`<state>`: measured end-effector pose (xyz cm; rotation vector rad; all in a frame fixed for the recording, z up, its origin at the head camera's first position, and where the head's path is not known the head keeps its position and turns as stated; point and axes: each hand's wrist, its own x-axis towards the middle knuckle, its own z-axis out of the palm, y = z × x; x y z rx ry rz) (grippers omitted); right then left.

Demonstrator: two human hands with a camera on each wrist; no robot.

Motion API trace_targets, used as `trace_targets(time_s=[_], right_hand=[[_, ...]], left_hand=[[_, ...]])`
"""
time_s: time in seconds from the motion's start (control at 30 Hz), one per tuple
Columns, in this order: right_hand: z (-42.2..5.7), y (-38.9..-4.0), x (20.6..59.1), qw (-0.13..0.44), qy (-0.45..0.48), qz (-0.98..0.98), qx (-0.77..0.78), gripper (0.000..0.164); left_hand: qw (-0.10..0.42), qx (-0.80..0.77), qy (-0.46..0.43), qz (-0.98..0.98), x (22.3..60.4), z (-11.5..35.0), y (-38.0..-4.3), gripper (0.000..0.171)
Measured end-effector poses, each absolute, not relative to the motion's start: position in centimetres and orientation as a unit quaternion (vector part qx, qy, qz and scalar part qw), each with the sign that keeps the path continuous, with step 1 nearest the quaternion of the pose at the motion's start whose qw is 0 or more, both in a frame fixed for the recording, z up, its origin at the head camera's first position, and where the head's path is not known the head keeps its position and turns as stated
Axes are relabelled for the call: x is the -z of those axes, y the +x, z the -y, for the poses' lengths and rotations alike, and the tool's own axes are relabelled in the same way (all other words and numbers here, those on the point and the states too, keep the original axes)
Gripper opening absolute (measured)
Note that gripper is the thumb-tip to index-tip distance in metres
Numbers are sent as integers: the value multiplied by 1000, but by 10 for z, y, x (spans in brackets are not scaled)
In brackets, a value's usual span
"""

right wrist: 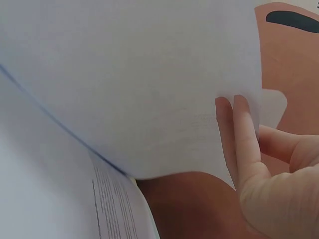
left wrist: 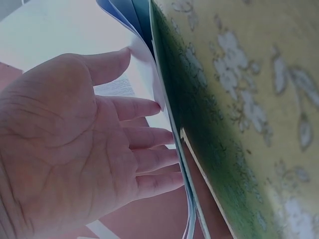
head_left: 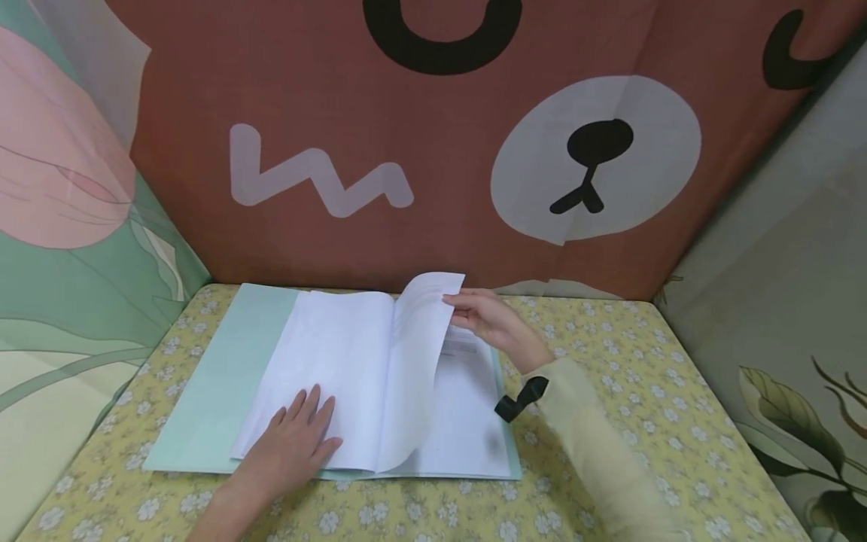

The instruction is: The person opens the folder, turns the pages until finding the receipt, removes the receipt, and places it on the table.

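Observation:
A pale green folder (head_left: 223,369) lies spread on the table with white pages bound in it. My right hand (head_left: 497,320) pinches a page (head_left: 415,376) near its upper right corner, between thumb and fingers. That page stands raised and curved from the middle fold, with faint print showing through. Under it, on the right side, lies a stack of printed sheets (head_left: 474,429). On the left-side pages (head_left: 342,346), near the bottom edge, my left hand (head_left: 291,444) rests with its fingers spread. In the left wrist view its fingertips touch the paper close to the folder's edge.
A yellow flowered cloth (head_left: 603,376) covers the table. Behind it rises a brown cloth wall (head_left: 440,150) with a bear's face, and printed panels stand at left and right. A black strap (head_left: 521,399) hangs at my right wrist, over the folder's right edge.

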<state>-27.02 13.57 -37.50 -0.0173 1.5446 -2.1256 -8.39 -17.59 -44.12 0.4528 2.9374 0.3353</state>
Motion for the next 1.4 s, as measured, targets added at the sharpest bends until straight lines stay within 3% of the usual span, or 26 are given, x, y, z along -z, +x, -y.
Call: trace_targets(time_s=[0.23, 0.5, 0.7, 1.17, 1.27, 1.4], right_hand=[[-121, -268, 371, 258, -4, -526, 810, 21], [-105, -266, 370, 264, 6, -512, 818, 30], [-93, -263, 370, 264, 12, -482, 835, 12], [-65, -263, 378, 263, 24, -504, 822, 12], [-58, -263, 380, 263, 24, -514, 816, 9], [-48, -262, 381, 262, 29, -522, 811, 9]], left_hand=[[72, -118, 152, -979, 441, 177, -84, 59], [75, -127, 151, -978, 438, 179, -83, 59], [71, -126, 145, -979, 436, 181, -83, 60], [52, -120, 138, -982, 433, 196, -83, 58], [4, -116, 153, -981, 431, 201, -83, 52], [-115, -112, 167, -973, 425, 208, -85, 40]])
